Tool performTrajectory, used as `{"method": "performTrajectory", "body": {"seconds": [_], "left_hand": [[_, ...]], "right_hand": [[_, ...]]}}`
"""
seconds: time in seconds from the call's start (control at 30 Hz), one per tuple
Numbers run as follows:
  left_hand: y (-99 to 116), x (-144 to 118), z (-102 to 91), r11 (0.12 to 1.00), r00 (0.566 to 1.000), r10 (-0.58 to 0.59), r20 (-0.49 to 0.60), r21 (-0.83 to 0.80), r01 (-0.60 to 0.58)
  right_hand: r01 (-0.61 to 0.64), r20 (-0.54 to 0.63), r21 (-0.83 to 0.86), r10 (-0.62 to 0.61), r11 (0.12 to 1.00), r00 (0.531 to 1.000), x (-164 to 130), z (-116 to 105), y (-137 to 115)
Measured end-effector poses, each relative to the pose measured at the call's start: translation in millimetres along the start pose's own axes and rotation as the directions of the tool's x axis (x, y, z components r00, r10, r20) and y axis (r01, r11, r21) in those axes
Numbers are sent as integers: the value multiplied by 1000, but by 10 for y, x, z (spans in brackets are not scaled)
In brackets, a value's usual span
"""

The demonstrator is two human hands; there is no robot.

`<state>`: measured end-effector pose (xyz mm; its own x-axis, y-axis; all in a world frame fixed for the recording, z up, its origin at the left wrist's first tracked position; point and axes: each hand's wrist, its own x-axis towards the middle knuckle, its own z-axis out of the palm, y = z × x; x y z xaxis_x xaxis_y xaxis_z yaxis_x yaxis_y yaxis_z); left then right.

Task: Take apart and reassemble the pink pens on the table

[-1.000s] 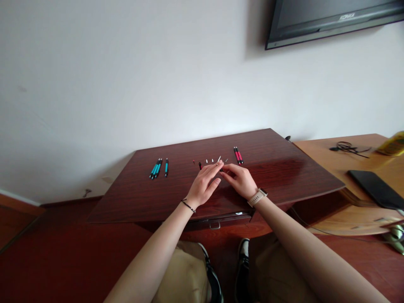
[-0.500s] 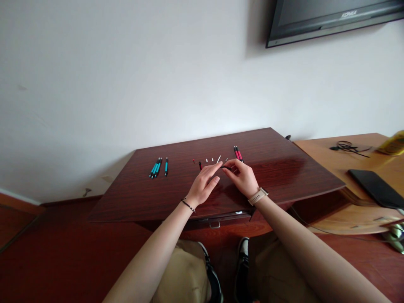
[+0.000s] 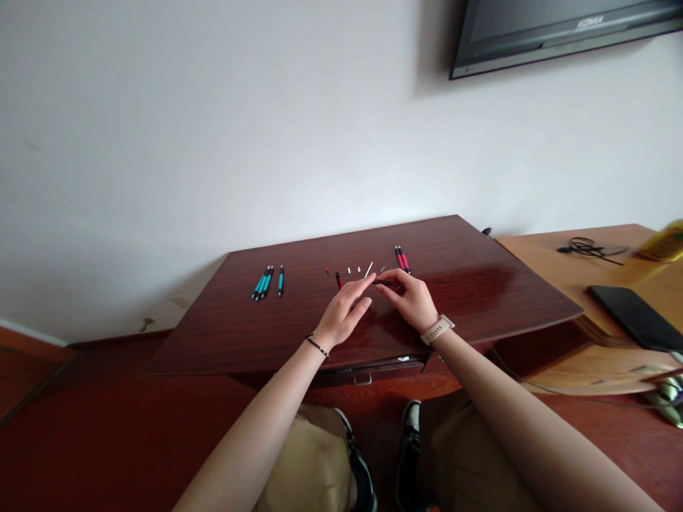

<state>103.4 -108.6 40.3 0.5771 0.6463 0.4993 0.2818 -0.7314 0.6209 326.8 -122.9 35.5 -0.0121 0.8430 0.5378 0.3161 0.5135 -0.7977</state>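
My right hand (image 3: 412, 300) pinches a thin black pen part (image 3: 383, 283) between thumb and fingertips. Stretched out flat, my left hand (image 3: 344, 313) has its fingertips at the left end of that part, its thumb apart. Just beyond my left fingers lie a dark red and black pen barrel (image 3: 338, 280), partly covered, and a slim white refill (image 3: 368, 269). Around them are a tiny red piece (image 3: 327, 270), two small white pieces (image 3: 348, 270) and a small greyish piece (image 3: 383, 269), perhaps a spring.
Several turquoise pens (image 3: 262, 283) lie grouped on the left of the dark wooden table (image 3: 235, 334), with a single turquoise pen (image 3: 280, 281) alongside. Pink pens (image 3: 403, 259) lie beyond my right hand. A lighter desk at right carries a black phone-like slab (image 3: 634, 316) and a coiled cable (image 3: 587, 247).
Hardly anything differs. Both hands keep their place, and the black part in my right hand looks slightly more level.
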Motion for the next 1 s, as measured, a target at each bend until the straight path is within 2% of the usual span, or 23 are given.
{"method": "performTrajectory", "body": {"seconds": [0.27, 0.4, 0.53, 0.8, 1.0], "left_hand": [[29, -2, -7, 1000, 999, 2, 37, -7, -2], [3, 1, 12, 999, 1000, -17, 10, 34, 17], [-40, -5, 25, 998, 999, -38, -15, 58, 38], [-38, -8, 20, 996, 1000, -22, -8, 87, 23], [-37, 11, 45, 990, 1000, -5, -12, 143, 7]], "right_hand": [[-73, 101, -41, 77, 996, 992, -4, -9, 12], [-80, 59, 38, 77, 996, 995, -4, 14, 57], [-33, 46, 20, 32, 999, 998, -3, 27, 94], [-97, 109, 7, 96, 995, 989, 2, 3, 37], [-35, 56, -7, 36, 999, 998, 2, 16, 73]]}}
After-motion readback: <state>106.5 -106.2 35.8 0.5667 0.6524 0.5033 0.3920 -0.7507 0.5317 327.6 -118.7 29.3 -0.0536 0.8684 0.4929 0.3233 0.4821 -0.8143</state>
